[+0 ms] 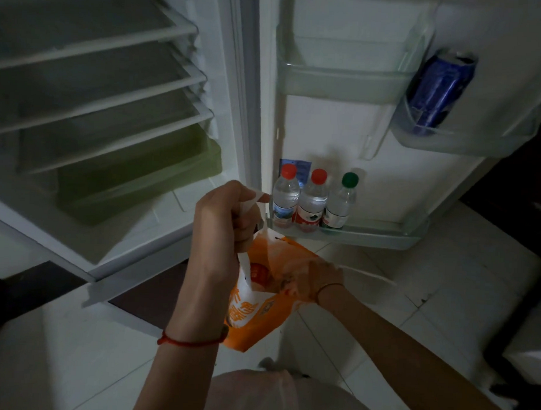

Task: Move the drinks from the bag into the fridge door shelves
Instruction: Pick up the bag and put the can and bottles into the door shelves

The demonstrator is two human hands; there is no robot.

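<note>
The orange plastic bag (259, 315) with white lettering hangs in front of the open fridge, its white handles (247, 204) bunched in the clenched left hand (225, 231), which wears a red string (190, 343) at the wrist. The right hand (319, 277) is pushed down into the bag's mouth; its fingers are hidden by the translucent plastic, so whether they grip anything cannot be told (a dark band circles that wrist). What lies inside the bag is not visible.

Three clear water bottles stand upright side by side at the left end of the bottom door shelf (384, 236): a red-capped bottle (286, 196) with a blue and white label, a second red-capped bottle (314, 200) with a red label, and a green-capped bottle (341, 201) with a green and red label. They touch or nearly touch one another. Higher up, a blue can (439, 88) sits in the small right-hand door bin (449, 143). The wide upper door shelf (344, 81) beside it shows nothing inside. In the fridge body, glass shelves (99, 76) stack above a greenish drawer (135, 175).
</note>
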